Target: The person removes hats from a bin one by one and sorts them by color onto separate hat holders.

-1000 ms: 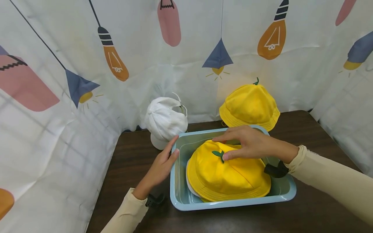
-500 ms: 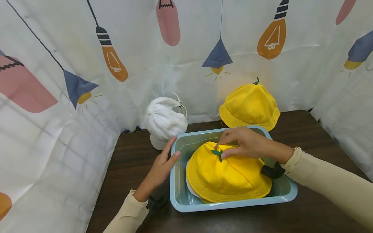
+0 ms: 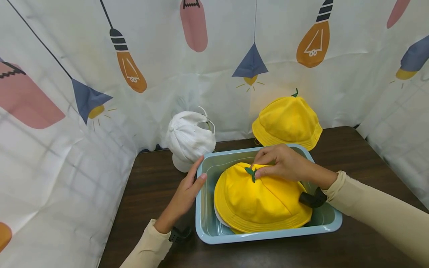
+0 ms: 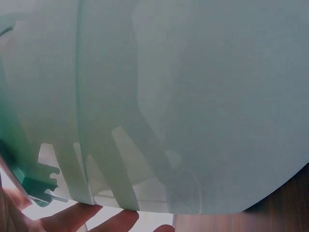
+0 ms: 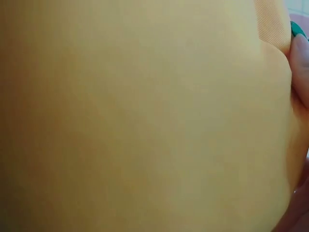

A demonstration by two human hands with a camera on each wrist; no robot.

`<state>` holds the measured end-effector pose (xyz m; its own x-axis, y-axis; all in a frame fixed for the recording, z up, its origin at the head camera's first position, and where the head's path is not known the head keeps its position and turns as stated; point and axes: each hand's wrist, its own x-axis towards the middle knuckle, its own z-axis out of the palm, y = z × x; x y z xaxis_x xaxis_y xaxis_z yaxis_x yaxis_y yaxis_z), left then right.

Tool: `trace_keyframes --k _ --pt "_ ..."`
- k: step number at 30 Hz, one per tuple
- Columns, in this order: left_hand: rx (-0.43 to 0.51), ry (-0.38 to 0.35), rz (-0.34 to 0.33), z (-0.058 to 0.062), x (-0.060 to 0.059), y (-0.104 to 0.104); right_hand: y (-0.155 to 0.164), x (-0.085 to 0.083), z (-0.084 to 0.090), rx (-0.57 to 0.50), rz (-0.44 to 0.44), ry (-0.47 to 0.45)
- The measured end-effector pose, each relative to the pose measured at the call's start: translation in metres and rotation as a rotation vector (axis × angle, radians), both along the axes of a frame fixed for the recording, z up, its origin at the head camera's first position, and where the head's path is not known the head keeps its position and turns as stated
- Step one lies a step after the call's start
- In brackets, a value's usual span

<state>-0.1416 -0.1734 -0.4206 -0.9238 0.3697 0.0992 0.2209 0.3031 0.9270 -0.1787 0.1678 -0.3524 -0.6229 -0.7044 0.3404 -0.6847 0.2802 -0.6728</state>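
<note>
From the head camera, a light blue tub [image 3: 204, 208] sits on the dark wooden counter [image 3: 154, 186], and a yellow bucket hat [image 3: 261, 203] with a small green leaf stalk [image 3: 250, 172] at its crown lies inside the tub, filling most of it, with a white edge of something showing under its left brim. The right hand [image 3: 285, 165] rests on top of this hat, its fingers curled and pinching the fabric at the crown right beside the green stalk. The left hand [image 3: 187, 190] lies against the outer left wall of the tub near its far corner, fingers straight and together, thumb near the rim, gripping nothing. Behind the tub, a white cap [image 3: 189, 139] stands on the counter to the left, just beside the left hand's fingertips, and a second yellow hat [image 3: 286, 121] stands to the right against the curtain printed with lamps [image 3: 214, 56]. Both arms wear cream sleeves. From the left wrist camera, the pale blue wall of the tub [image 4: 193, 106] fills nearly the whole view, with straight fingertips [image 4: 72, 217] showing along the bottom edge. From the right wrist camera, yellow fabric of the hat [image 5: 135, 116] covers the view, and a finger [image 5: 300, 67] presses into a fold of it at the right edge, beside a sliver of green.
</note>
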Motion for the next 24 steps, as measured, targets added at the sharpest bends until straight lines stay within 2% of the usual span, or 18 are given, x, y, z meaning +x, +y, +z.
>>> trace_keyframes --k 12,24 --pt "-0.007 -0.018 0.009 0.0017 0.001 0.001 0.0031 -0.0041 0.0006 -0.007 -0.083 -0.097" --pt "-0.007 -0.022 0.006 0.002 0.0003 0.0015 0.0057 -0.0067 0.0085 -0.094 -0.132 -0.149"
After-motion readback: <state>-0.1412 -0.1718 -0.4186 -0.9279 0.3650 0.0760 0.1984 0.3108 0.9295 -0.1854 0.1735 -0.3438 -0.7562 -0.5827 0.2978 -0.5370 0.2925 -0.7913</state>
